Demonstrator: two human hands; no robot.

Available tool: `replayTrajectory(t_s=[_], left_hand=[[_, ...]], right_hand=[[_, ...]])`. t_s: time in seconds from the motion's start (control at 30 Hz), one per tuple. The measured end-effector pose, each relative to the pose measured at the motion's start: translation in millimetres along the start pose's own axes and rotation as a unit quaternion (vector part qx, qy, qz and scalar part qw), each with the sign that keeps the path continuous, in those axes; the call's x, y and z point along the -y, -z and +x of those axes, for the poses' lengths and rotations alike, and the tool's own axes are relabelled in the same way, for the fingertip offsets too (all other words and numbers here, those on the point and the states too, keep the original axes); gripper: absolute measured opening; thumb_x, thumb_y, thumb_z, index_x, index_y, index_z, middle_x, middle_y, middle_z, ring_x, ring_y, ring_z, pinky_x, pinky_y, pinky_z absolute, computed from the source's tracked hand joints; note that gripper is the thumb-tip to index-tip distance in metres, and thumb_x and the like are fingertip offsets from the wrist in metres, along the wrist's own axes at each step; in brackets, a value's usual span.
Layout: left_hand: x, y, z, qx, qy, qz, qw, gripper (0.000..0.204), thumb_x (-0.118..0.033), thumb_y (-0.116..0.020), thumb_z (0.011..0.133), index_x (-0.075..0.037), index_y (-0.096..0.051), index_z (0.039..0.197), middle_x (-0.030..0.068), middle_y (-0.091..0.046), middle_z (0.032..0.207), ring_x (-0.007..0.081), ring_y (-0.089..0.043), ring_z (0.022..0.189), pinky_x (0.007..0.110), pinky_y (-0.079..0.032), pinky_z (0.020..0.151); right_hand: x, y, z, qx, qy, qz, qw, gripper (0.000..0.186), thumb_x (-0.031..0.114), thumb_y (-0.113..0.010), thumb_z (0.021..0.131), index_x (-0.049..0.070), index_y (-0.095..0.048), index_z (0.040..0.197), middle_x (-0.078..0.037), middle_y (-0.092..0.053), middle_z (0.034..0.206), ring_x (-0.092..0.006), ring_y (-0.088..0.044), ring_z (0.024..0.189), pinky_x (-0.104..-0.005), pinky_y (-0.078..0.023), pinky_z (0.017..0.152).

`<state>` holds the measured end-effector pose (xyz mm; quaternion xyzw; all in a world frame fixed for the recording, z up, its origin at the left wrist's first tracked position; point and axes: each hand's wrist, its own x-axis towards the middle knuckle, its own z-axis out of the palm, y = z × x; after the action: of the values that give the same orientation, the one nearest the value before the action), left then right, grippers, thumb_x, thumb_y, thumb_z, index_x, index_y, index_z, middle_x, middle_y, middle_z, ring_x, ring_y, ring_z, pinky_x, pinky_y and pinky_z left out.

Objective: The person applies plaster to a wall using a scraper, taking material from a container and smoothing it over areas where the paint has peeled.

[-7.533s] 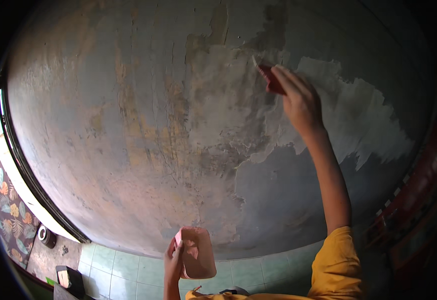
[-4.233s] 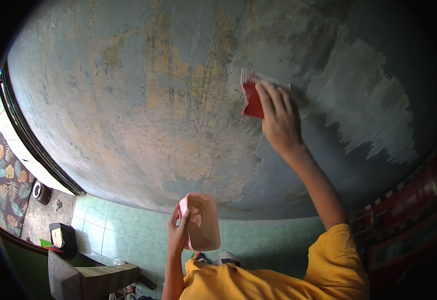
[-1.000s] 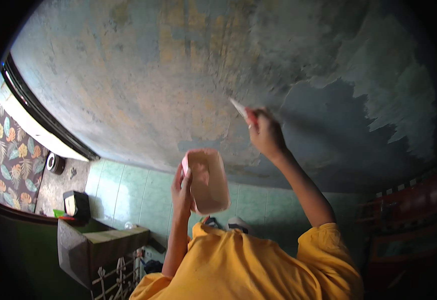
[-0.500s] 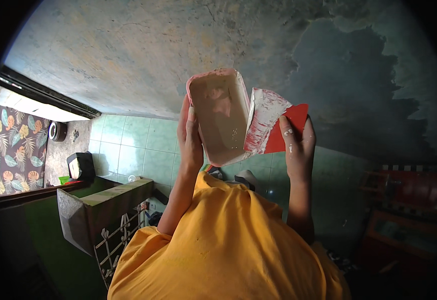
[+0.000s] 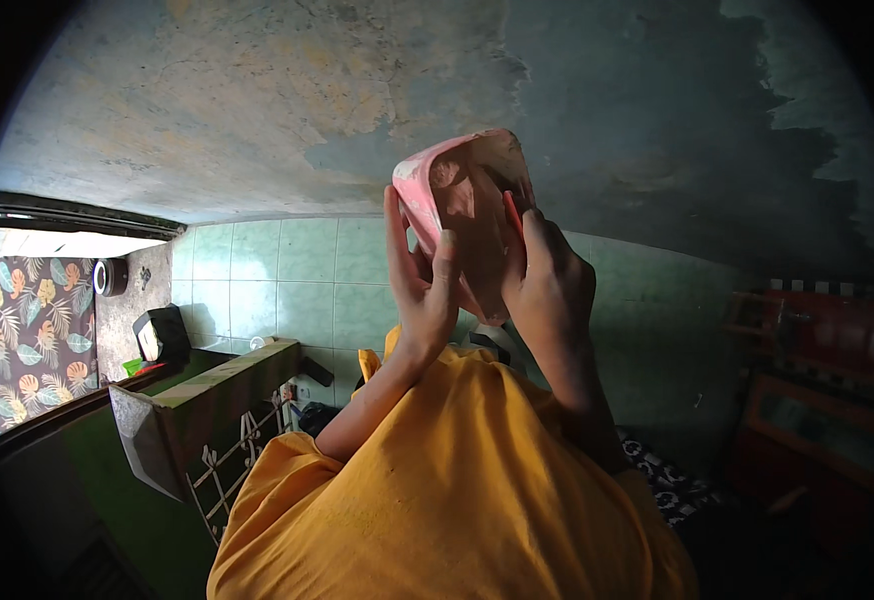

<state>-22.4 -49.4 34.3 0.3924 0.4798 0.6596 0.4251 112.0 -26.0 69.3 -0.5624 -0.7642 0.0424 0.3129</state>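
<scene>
My left hand (image 5: 425,290) grips a pink rectangular plastic tub (image 5: 417,195) by its left side, thumb over the rim. The tub is tilted, and pale wet filler (image 5: 477,245) coats its inside, with a pinkish patch toward the far end. At the tub's right rim my right hand (image 5: 552,280) is closed on a red putty spreader (image 5: 514,212). Only a narrow red edge of the spreader shows; its blade is down inside the tub or hidden by the hand and rim.
Ahead stands a patchy grey wall (image 5: 287,120) with green tiles (image 5: 307,265) along it. A wooden piece with metal grillwork (image 5: 247,440) is at the lower left. Patterned fabric (image 5: 37,330) hangs far left, near a doorway. Red furniture (image 5: 827,330) stands at the right.
The tub has tipped and turned to the right. My right hand has moved left and brought the spreader from beside the tub to its opening, turning it edge-on.
</scene>
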Motion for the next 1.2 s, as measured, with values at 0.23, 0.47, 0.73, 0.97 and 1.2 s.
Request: replayTrajectory(t_s=[0.23, 0.47, 0.73, 0.97, 1.2], left_hand=[[37, -55, -29, -0.039, -0.009, -0.049, 0.998, 0.070, -0.030, -0.048, 0.113, 0.005, -0.017, 0.166, 0.0212, -0.041, 0.160, 0.0254, -0.045, 0.144, 0.036, -0.040, 0.117], [91, -93, -54, -0.034, -0.030, -0.077, 0.996, 0.071, -0.031, -0.049, 0.113, 0.000, -0.015, 0.168, 0.0193, -0.037, 0.163, 0.0260, -0.041, 0.147, 0.039, -0.036, 0.120], [98, -143, -69, -0.080, -0.053, -0.111, 0.989, 0.068, -0.034, -0.044, 0.113, 0.002, -0.020, 0.165, 0.0184, -0.041, 0.160, 0.0260, -0.041, 0.147, 0.039, -0.034, 0.121], [107, -146, -70, -0.125, -0.042, -0.076, 0.988, 0.067, -0.048, -0.036, 0.113, 0.000, -0.033, 0.160, 0.0159, -0.049, 0.152, 0.0253, -0.050, 0.139, 0.038, -0.039, 0.116], [99, -150, -70, -0.134, -0.013, -0.031, 0.990, 0.070, -0.051, -0.034, 0.113, 0.000, -0.032, 0.161, 0.0162, -0.049, 0.153, 0.0249, -0.049, 0.140, 0.037, -0.040, 0.115]], right_hand=[[-45, 35, -15, 0.079, -0.059, 0.055, 0.994, 0.021, 0.009, -0.066, 0.096, 0.003, -0.063, 0.116, -0.020, -0.073, 0.092, -0.0423, -0.072, 0.079, -0.0481, -0.058, 0.064], [-74, 67, -9, 0.049, -0.003, 0.111, 0.993, 0.021, 0.012, -0.066, 0.096, 0.004, -0.062, 0.116, -0.022, -0.071, 0.092, -0.0442, -0.071, 0.078, -0.0492, -0.057, 0.064], [-105, 72, 0, 0.093, 0.115, 0.039, 0.988, 0.014, 0.015, -0.063, 0.099, 0.009, -0.070, 0.110, -0.014, -0.074, 0.088, -0.0376, -0.073, 0.077, -0.0477, -0.057, 0.063], [-125, 88, -5, 0.109, 0.100, 0.050, 0.988, 0.006, 0.014, -0.066, 0.095, 0.008, -0.067, 0.097, -0.014, -0.072, 0.082, -0.0327, -0.071, 0.066, -0.0449, -0.056, 0.060], [-134, 95, 1, 0.166, 0.141, 0.085, 0.972, 0.008, 0.015, -0.069, 0.094, 0.008, -0.068, 0.099, -0.015, -0.072, 0.081, -0.0353, -0.072, 0.072, -0.0457, -0.057, 0.063]])
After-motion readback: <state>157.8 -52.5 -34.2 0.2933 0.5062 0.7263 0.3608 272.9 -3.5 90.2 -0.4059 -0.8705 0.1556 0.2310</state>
